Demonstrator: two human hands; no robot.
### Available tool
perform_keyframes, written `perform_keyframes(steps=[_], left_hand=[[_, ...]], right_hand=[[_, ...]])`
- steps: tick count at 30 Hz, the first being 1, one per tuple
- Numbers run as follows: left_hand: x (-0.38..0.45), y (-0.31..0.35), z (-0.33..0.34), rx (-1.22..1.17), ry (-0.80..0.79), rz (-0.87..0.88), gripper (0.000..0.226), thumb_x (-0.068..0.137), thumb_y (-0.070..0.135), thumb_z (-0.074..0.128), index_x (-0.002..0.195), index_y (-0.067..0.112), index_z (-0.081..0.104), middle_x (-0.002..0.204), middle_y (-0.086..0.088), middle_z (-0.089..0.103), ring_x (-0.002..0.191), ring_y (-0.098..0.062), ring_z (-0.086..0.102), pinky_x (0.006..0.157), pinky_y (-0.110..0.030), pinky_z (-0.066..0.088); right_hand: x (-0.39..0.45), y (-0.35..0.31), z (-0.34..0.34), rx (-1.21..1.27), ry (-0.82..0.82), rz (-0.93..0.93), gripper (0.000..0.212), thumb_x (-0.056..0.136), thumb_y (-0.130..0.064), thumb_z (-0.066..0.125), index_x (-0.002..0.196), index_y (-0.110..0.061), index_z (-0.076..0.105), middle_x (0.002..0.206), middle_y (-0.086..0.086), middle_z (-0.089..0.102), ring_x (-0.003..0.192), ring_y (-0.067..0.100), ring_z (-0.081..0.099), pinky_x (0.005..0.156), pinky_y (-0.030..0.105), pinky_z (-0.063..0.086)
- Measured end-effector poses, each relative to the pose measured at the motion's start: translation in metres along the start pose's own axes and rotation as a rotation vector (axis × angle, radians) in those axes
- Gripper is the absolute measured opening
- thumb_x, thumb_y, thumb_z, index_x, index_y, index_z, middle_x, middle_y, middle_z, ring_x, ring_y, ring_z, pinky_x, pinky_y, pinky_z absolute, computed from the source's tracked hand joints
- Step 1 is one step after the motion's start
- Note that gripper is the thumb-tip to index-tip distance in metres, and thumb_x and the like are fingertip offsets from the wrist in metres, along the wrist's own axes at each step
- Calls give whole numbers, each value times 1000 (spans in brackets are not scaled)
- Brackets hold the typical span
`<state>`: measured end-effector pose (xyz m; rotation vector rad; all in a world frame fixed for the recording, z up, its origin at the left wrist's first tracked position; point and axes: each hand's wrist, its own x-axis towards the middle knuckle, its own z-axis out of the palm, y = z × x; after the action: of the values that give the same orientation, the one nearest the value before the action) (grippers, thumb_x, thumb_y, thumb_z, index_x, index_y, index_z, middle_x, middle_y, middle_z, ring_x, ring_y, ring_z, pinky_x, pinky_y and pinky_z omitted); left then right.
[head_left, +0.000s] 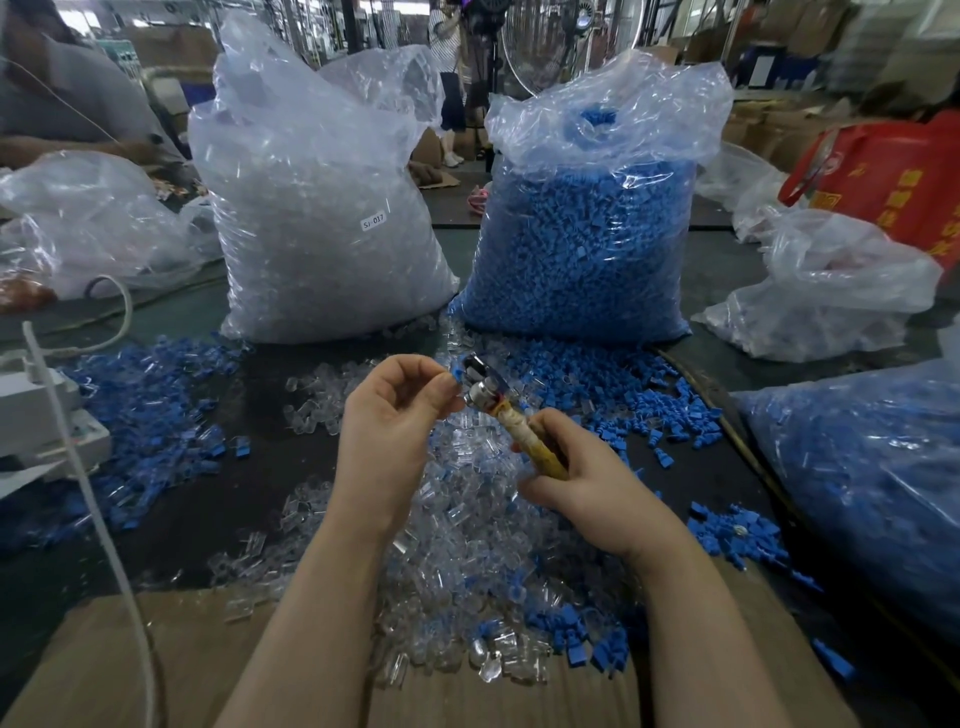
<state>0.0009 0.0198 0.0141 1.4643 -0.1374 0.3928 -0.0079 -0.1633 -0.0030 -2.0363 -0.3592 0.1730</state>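
Blue cap (456, 372) is being pinched by the left hand (389, 415) beside the metal-headed tool (485, 395) — the right hand (582, 483) is gripping its taped handle

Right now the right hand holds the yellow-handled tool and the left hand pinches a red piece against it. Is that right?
Not quite: the piece is blue, not red. The head view shows the right hand holding the yellow-handled tool and the left hand pinching a blue piece against its metal head.
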Motion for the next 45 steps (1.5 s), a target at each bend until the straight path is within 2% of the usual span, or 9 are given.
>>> perform_keyframes(steps=[8,12,18,23,28,31,37,41,45], left_hand=[[-1,0,-1,-20,-37,-4,4,90,3,64,88,7,63,73,7,67,70,-3,63,68,-14,50],[-2,3,-1,-20,-74,2,4,90,3,63,88,6,63,73,8,67,71,-3,64,69,-13,50],[-2,3,1,-10,-63,-6,2,90,3,63,89,4,62,72,7,66,70,-3,63,69,-14,50],[-2,3,1,3,-51,-3,3,91,3,62,89,5,62,70,10,65,67,-1,60,68,-14,49],[0,6,-4,11,-10,-56,4,88,5,66,88,9,65,73,4,69,70,-7,65,69,-17,53],[7,5,-28,171,167,-69,5,85,11,73,85,15,69,74,2,72,72,-10,68,71,-22,57],[6,-13,-98,977,558,-128,3,87,17,71,88,16,74,87,-6,71,84,-21,60,84,-40,47],[5,-24,-114,1135,565,-305,17,91,7,63,102,3,75,102,-26,69,100,-44,60,86,-50,49],[6,-28,-117,1212,511,-390,22,92,7,59,109,-2,71,108,-32,63,100,-48,58,83,-50,49]], right_hand=[[2,1,3,-71,-9,16,30,70,-29,56,98,-26,45,85,-3,42,72,17,39,68,36,35],[2,1,3,-74,-1,7,28,70,-26,53,96,-29,47,97,10,54,73,20,45,66,37,39],[2,3,4,-99,60,-22,21,67,-21,52,88,-25,50,73,-2,47,62,16,43,60,37,38],[3,1,7,-122,81,-24,21,66,-20,52,85,-28,50,74,-1,50,64,16,47,62,44,44],[3,3,8,-82,62,-19,23,69,-23,51,90,-30,49,71,-7,46,59,13,41,57,36,37],[3,5,6,-43,143,-19,19,73,-18,52,87,-28,45,65,-12,42,54,8,35,54,31,33],[5,17,-2,-163,403,73,16,92,-20,56,88,-29,44,68,-6,47,59,14,43,57,36,36],[5,21,-4,-415,586,227,13,95,-27,54,87,-30,45,71,-6,55,61,14,51,48,30,31],[6,24,-8,-482,623,370,8,94,-28,56,89,-25,51,73,-2,57,62,17,51,47,29,30]])
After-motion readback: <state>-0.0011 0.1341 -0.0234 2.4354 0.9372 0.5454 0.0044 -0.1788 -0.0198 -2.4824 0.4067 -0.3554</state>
